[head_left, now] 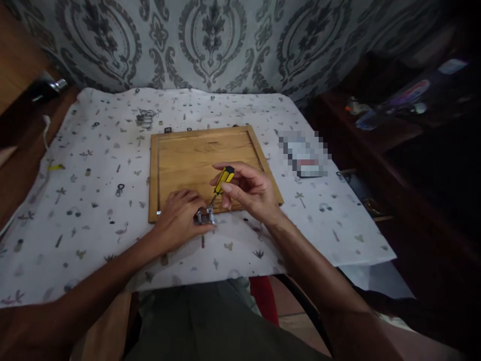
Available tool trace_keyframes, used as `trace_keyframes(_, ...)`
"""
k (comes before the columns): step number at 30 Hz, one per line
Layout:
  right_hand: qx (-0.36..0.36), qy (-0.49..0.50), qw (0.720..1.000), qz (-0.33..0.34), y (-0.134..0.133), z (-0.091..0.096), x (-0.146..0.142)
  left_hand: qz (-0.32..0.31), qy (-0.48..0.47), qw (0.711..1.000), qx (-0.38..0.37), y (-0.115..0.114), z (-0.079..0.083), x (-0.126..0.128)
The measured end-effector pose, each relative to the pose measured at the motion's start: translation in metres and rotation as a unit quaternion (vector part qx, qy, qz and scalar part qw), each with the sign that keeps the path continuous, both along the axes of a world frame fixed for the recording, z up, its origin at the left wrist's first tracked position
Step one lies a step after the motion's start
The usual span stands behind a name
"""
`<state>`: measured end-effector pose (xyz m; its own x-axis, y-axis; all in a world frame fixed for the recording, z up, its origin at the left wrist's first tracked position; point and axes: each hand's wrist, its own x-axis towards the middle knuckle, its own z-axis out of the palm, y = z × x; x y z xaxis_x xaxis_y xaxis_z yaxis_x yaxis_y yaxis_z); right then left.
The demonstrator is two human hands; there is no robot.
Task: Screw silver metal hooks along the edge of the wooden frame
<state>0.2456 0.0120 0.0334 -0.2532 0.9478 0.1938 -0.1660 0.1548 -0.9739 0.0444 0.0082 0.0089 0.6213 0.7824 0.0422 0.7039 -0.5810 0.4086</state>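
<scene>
A framed wooden panel [199,156], like a small cabinet door, lies flat on the patterned tablecloth. At its near edge sits a shiny metal hinge [205,218]. My left hand [179,214] rests over that edge, its fingers and thumb closed around the hinge and partly covering it. In my right hand [252,193] a yellow and black screwdriver [224,180] is pinched by the handle between thumb and fingers. Its shaft slants down to the left, and the tip meets the hinge; the screw head is too small to make out.
Loose metal hardware [145,119] lies beyond the panel's far left corner. A blurred-out flat item [304,154] is on the cloth at right. Further right, a plastic bottle [406,95] lies on a dark surface. A small yellow object [56,167] is at the left edge. A patterned curtain [210,40] hangs behind.
</scene>
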Motion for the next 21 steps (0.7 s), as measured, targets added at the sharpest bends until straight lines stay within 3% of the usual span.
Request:
trace_keyframes(8,0.023,-0.037,0.996,-0.075,-0.0024,-0.0014,-0.0015,0.002,0.0,1.0,0.011,0.0011,-0.0034,0.0001)
trace_keyframes(17,0.033,-0.026,0.998,-0.04,-0.0032,-0.0024,0.0,-0.001,0.013,1.0,0.007,-0.0003,0.0002,0.0011)
trace_keyframes(21,0.071,-0.019,0.991,-0.112,-0.003,-0.0038,0.001,-0.003,0.013,1.0,0.006,-0.0007,0.0025,0.0015)
